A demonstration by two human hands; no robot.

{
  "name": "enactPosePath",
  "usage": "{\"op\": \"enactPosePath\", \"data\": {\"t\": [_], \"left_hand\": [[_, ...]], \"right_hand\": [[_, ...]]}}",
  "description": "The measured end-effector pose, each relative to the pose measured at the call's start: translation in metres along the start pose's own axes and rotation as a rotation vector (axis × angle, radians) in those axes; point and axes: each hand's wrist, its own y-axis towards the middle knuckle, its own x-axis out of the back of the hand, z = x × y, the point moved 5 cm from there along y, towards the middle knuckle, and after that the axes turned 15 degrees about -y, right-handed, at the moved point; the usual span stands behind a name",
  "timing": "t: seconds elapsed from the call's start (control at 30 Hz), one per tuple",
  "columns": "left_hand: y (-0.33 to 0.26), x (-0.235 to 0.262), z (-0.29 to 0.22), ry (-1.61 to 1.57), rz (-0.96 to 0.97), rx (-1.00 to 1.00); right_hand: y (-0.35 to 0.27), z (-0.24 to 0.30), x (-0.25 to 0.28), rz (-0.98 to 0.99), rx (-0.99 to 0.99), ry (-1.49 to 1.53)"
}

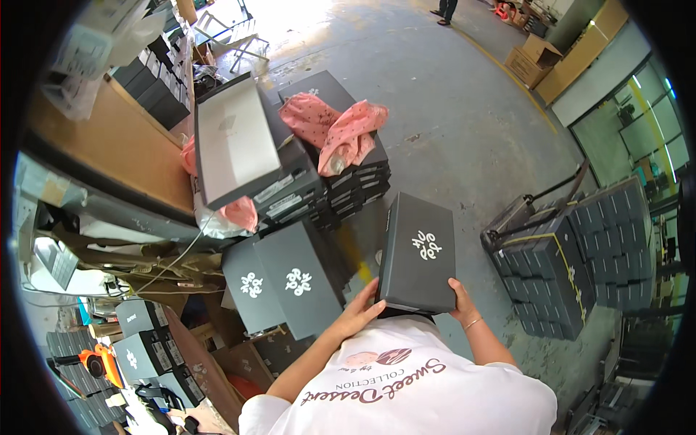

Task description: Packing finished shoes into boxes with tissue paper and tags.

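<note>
A dark grey shoe box, closed and with a white printed mark on top, is held in front of my body. My left hand presses against its near left corner, thumb and fingers close to the edge. On the opposite side, my right hand grips the near right corner. The underside of the box is hidden. To its left, two more grey boxes with the same mark stand next to each other.
Beyond them, stacked boxes carry an open one with a white inside and pink dotted cloth-like bundles. A loaded trolley stands at right. An orange tape dispenser sits at lower left. Someone's legs show far off.
</note>
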Motion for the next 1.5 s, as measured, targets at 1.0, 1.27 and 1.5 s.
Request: {"op": "enactPosePath", "data": {"t": [1.0, 1.27, 1.5], "left_hand": [[-0.05, -0.093, 0.206, -0.379, -1.393, 0.213], [-0.178, -0.196, 0.357, -0.421, -1.71, 0.148], [-0.299, -0.219, 0.348, -0.668, -2.033, -0.411]], "right_hand": [[0.492, -0.018, 0.071, 0.724, 0.308, -1.994], [0.016, -0.168, -0.162, 1.759, 0.181, -1.482], [-0.184, -0.224, -0.276, 2.071, 0.084, -1.424]]}}
